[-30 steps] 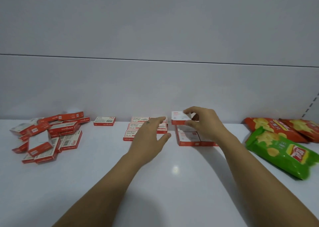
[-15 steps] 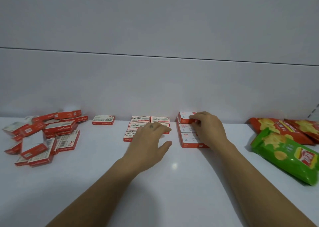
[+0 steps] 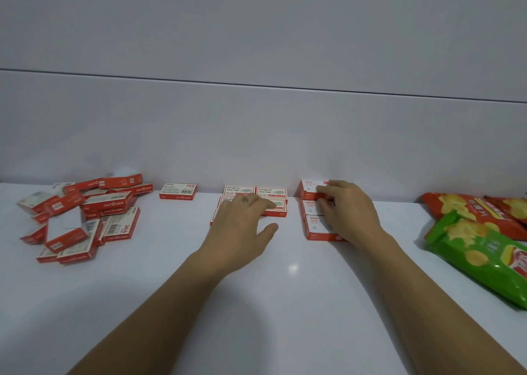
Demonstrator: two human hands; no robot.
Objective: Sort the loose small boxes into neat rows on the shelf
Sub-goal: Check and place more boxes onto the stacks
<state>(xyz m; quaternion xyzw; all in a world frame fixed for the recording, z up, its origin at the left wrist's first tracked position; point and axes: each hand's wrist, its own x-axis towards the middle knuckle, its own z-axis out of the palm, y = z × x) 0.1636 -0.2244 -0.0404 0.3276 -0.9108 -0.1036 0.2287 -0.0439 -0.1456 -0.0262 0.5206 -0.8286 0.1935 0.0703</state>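
Small red-and-white boxes lie on a white shelf [image 3: 285,303]. A loose pile [image 3: 85,215] sits at the left, and a single box [image 3: 178,190] lies apart near the back wall. In the middle a flat group of boxes [image 3: 271,193] is set in rows; my left hand [image 3: 242,223] rests on it with fingers spread. To the right a column of boxes [image 3: 313,228] runs front to back. My right hand [image 3: 348,212] holds the rearmost box [image 3: 309,188] of that column with bent fingers; its thumb is hidden.
A green snack bag [image 3: 479,257] and red snack bags [image 3: 470,209] lie at the right end of the shelf. The grey back wall [image 3: 256,132] stands directly behind the boxes. Bare shelf surface stretches in front of the rows.
My right hand brought a box down from the air and set it at the back of the right column. My left hand slid forward onto the middle group.
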